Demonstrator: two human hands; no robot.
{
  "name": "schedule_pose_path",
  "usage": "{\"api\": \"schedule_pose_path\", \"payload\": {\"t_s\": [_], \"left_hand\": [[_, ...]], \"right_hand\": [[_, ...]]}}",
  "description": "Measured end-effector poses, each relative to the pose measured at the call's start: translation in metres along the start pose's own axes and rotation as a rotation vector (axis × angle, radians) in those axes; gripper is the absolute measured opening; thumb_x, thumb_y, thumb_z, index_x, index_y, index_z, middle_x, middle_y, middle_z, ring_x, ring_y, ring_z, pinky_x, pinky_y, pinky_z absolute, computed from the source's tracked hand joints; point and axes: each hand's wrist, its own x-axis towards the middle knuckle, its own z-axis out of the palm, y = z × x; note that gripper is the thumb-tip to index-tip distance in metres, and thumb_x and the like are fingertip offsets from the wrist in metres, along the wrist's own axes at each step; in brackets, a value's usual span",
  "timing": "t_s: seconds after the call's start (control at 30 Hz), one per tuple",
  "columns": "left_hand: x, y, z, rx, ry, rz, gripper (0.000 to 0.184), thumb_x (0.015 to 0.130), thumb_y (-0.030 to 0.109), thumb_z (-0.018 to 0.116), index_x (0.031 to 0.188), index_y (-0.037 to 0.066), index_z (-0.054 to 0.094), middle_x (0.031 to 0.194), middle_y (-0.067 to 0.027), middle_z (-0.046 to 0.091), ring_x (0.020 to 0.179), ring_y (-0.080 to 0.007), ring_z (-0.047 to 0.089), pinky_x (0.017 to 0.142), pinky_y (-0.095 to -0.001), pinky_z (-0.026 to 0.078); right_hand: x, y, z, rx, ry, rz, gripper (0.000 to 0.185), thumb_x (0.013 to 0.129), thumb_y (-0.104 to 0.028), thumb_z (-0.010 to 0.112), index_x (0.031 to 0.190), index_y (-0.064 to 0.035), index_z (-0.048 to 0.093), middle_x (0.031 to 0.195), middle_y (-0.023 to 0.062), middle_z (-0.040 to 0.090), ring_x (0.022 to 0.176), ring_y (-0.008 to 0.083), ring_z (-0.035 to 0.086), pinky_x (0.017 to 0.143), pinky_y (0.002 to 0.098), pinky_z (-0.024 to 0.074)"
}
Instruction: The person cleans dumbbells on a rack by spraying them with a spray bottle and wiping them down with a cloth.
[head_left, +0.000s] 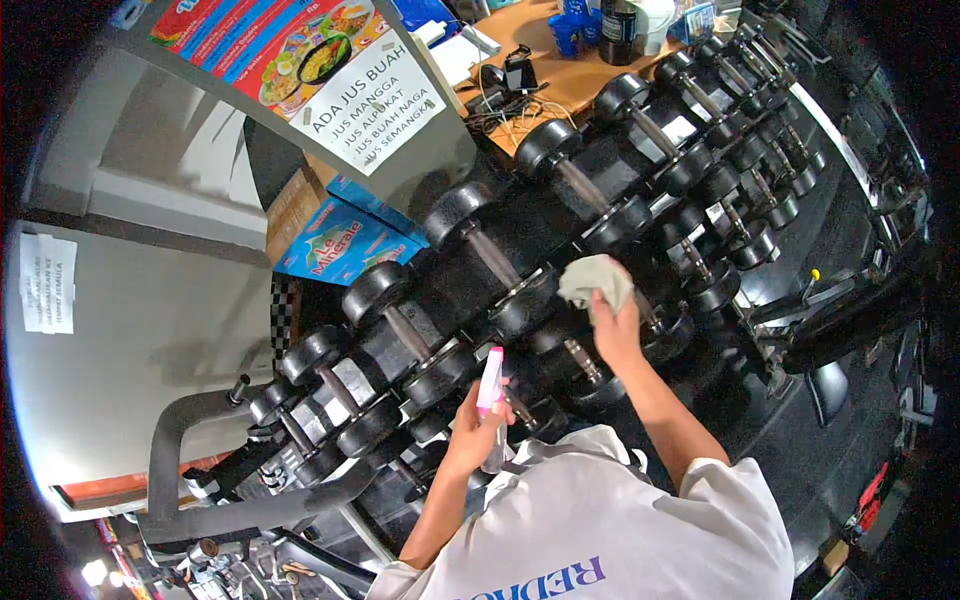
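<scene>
My right hand (pixel 612 325) is closed around a crumpled pale cloth (pixel 597 281), held over the dumbbell rack near the heads of the upper row. In my left hand (pixel 474 428) is a small spray bottle with a pink and white top (pixel 490 378), held upright in front of my shirt. Its lower part is partly hidden by my fingers. A large black dumbbell (pixel 490 255) with a metal handle rests on the upper tier, just left of the cloth. Under my right hand a lower-tier dumbbell (pixel 582 362) is partly covered.
More dumbbells (pixel 405 330) line both tiers. Behind stand a blue water carton (pixel 345 240), a menu sign (pixel 375 115), and a wooden table (pixel 545 45) with cables and a dark jar (pixel 618 32). A padded black bar (pixel 170 470) curves at the left.
</scene>
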Motion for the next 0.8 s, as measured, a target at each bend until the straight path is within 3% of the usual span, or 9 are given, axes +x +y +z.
{"api": "schedule_pose_path", "payload": {"t_s": [0.07,0.13,0.27,0.3,0.4,0.6,0.67,0.7,0.8], "left_hand": [[-0.004,-0.005,-0.003,-0.034,0.029,-0.012,0.041,0.097,0.026,0.054,0.129,0.002,0.048,0.079,-0.0019,0.059,0.077,-0.0111,0.056,0.073,-0.0271,0.043],[-0.007,-0.012,-0.006,0.013,0.054,0.02,0.041,0.098,0.025,0.052,0.13,0.001,0.047,0.079,-0.0026,0.059,0.077,-0.0115,0.056,0.073,-0.0273,0.044],[-0.014,-0.019,-0.009,-0.025,0.124,0.028,0.042,0.098,0.024,0.052,0.132,0.0,0.046,0.079,-0.0038,0.061,0.077,-0.0119,0.057,0.072,-0.0273,0.045],[-0.017,-0.019,-0.009,-0.024,0.12,0.017,0.043,0.097,0.025,0.052,0.132,0.0,0.046,0.079,-0.0041,0.061,0.077,-0.0119,0.057,0.072,-0.0272,0.045],[-0.022,-0.022,-0.011,-0.019,0.114,0.036,0.045,0.096,0.027,0.054,0.132,0.001,0.046,0.079,-0.0044,0.061,0.076,-0.012,0.058,0.071,-0.0271,0.045],[-0.04,-0.035,-0.018,-0.011,0.168,0.031,0.048,0.095,0.031,0.056,0.132,0.002,0.046,0.078,-0.0038,0.061,0.073,-0.0117,0.057,0.069,-0.0271,0.044],[-0.043,-0.039,-0.019,-0.021,0.186,0.029,0.048,0.095,0.032,0.056,0.132,0.002,0.047,0.077,-0.0035,0.061,0.072,-0.0115,0.057,0.069,-0.0271,0.044],[-0.043,-0.041,-0.021,-0.018,0.183,0.0,0.049,0.095,0.033,0.055,0.132,0.002,0.047,0.078,-0.0034,0.061,0.073,-0.0113,0.057,0.069,-0.0272,0.044],[-0.04,-0.045,-0.017,-0.027,0.172,-0.03,0.049,0.095,0.035,0.055,0.132,0.002,0.047,0.079,-0.0031,0.061,0.074,-0.0105,0.057,0.069,-0.0273,0.045]], "right_hand": [[-0.002,0.008,0.029,-0.423,-0.066,-0.212,0.047,0.086,-0.007,0.06,0.131,-0.004,0.048,0.127,0.0182,0.057,0.12,0.0327,0.054,0.106,0.0407,0.0383],[-0.008,-0.029,0.059,-0.923,-0.389,-0.518,0.055,0.079,-0.007,0.065,0.133,-0.0147,0.053,0.133,0.0124,0.054,0.129,0.0328,0.046,0.112,0.0442,0.0306],[-0.039,0.01,0.101,-0.839,-0.728,-0.858,0.031,0.083,-0.024,0.062,0.114,-0.0188,0.062,0.126,0.005,0.059,0.129,0.0255,0.047,0.102,0.042,0.0369],[-0.044,0.026,0.11,-0.921,-0.735,-0.838,0.021,0.087,-0.024,0.056,0.107,-0.0193,0.062,0.122,0.0024,0.061,0.128,0.0224,0.048,0.096,0.0398,0.0388],[-0.039,0.028,0.109,-0.885,-0.801,-0.758,0.026,0.087,-0.025,0.054,0.111,-0.0203,0.062,0.12,0.0002,0.062,0.127,0.02,0.049,0.101,0.0398,0.0372],[-0.004,-0.003,0.046,-0.803,-0.508,-1.029,0.034,0.079,-0.017,0.06,0.112,-0.024,0.063,0.117,-0.0027,0.062,0.121,0.0192,0.052,0.108,0.0466,0.0329],[0.009,0.01,0.033,-0.795,-0.407,-0.898,0.033,0.073,-0.01,0.065,0.103,-0.0239,0.068,0.117,-0.0002,0.064,0.118,0.0209,0.055,0.107,0.0488,0.0349],[0.017,0.011,0.026,-0.729,-0.358,-0.769,0.042,0.072,-0.01,0.062,0.112,-0.0194,0.062,0.119,0.0021,0.062,0.118,0.0208,0.055,0.104,0.0442,0.0377],[0.038,0.048,0.033,-0.389,-0.101,-0.163,0.034,0.088,-0.006,0.053,0.122,-0.0063,0.055,0.117,0.0148,0.062,0.111,0.0346,0.058,0.094,0.0395,0.0451]]}}
